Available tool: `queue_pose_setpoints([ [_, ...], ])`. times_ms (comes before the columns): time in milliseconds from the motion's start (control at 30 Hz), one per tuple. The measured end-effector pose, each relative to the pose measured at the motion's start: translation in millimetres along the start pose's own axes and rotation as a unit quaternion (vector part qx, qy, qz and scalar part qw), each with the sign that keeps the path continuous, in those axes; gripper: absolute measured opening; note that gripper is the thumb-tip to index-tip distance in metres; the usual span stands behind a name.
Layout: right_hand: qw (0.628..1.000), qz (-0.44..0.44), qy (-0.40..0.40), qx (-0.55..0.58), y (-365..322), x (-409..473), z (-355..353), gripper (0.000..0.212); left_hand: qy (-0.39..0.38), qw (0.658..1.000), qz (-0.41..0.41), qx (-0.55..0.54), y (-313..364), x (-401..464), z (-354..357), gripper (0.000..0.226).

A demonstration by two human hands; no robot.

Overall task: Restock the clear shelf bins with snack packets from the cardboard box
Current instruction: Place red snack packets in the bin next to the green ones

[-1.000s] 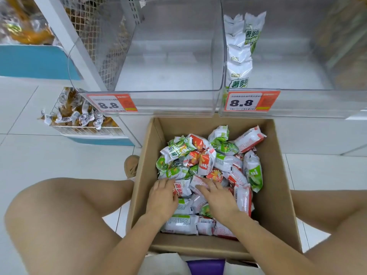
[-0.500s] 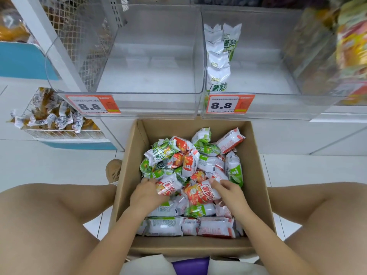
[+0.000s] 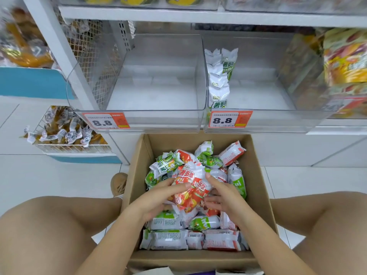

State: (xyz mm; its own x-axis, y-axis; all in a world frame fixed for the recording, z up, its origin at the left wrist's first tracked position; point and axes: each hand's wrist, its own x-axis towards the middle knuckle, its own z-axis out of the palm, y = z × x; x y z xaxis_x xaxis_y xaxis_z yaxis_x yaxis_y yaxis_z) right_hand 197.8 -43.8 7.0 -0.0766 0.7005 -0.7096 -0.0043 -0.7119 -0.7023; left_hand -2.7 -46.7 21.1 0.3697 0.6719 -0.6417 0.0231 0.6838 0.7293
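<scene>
The left hand [image 3: 158, 197] and the right hand [image 3: 222, 195] press in from both sides on a bunch of red packets [image 3: 190, 187]. The fingers of both hands are curled around the bunch, so the packets are squeezed between the two hands. The bunch sits just above the pile of packets in the box [image 3: 137, 175], not yet up at the shelf.

The packets look puffy and slippery. If the hands squeeze too softly, one in the middle could slide out and drop back into the box, or onto the floor beside it. If they squeeze too hard, a packet might pop or the snacks inside might crush.

Above the box are two clear bins. The left bin [image 3: 158, 120] has nothing in it. The right bin [image 3: 278, 122] holds a row of green packets [image 3: 218, 80] along its left wall. The red ones should probably not go in with the green ones, so picking the wrong bin is a risk.

The front walls of the bins stick up. If the hands lift the bunch too low, it could bump the wall and spill. A packet could also knock the price tag [image 3: 106, 121] loose.
</scene>
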Motion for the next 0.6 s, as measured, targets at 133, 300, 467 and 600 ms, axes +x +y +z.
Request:
queue_pose_setpoints([
  [133, 0.992, -0.016, -0.068, 0.102, -1.9, -6.3, 17.7, 0.044, 0.013, 0.997, 0.026, -0.068, 6.5, -7.6, -0.8, 0.054],
  [300, 0.985, -0.092, -0.049, 0.136, -27.6, -15.9, 42.4, 0.043, 0.035, 0.993, 0.105, -0.028, 21.7, -17.3, -8.2, 0.063],
  [467, 0.975, -0.208, -0.060, 0.047, -76.5, -37.5, 68.7, 0.045, 0.089, 0.974, 0.206, 0.020, 64.3, -31.7, -12.9, 0.052],
  [600, 0.966, -0.247, -0.079, 0.015, -109.8, -41.3, 88.3, 0.066, 0.158, 0.940, 0.290, 0.084, 89.9, -42.5, -17.6, 0.052],
])
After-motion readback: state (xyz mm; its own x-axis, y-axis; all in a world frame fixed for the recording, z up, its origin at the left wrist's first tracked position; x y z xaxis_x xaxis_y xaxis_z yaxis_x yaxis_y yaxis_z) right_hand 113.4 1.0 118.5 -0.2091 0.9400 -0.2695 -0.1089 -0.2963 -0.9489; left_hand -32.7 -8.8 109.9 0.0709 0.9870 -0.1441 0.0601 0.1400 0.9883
